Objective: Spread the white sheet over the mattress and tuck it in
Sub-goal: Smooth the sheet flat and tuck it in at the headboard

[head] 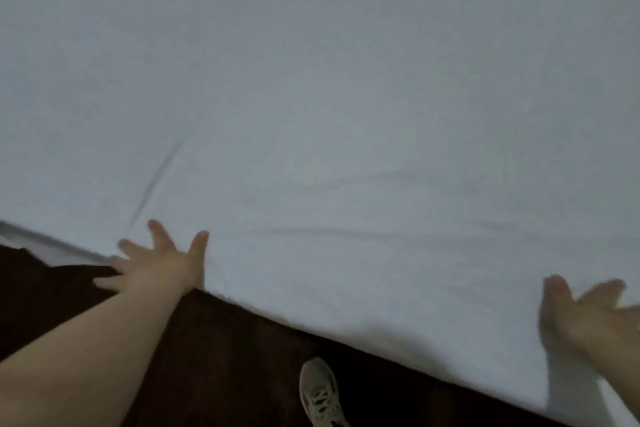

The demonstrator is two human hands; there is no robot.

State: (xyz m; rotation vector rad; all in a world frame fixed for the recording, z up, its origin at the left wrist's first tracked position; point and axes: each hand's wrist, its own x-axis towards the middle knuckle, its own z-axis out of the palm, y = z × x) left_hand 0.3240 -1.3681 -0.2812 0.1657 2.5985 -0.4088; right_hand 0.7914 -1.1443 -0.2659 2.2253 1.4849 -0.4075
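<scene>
The white sheet [346,97] fills nearly the whole view, lying over the mattress from the far top edge down to a near edge that runs diagonally from the left side to the lower right corner. In the dim light it looks pale grey-blue. Most of its surface is smooth and flat. One sharp dark crease slants up from just above the left hand, and a few faint, long wrinkles run roughly sideways across the lower middle. Along the near edge the cloth rolls over the side of the bed; at the far left a narrow band of it hangs below the top edge.

The left hand [156,265] reaches out at that near edge with its fingers [157,230] straight and spread wide apart, holding nothing. The thumb and upper fingers lie over the sheet, and the lower fingers extend past the edge over the dark floor; whether the palm presses on the cloth cannot be told.

The right hand [585,312] is at the lower right, blurred, over the sheet near its edge. Its fingers appear extended and parted, gripping nothing, and it casts a soft shadow on the cloth beside it.

Below the bed edge lies dark brown floor [225,357], with a light-coloured laced shoe [320,395] on it at the bottom centre.
</scene>
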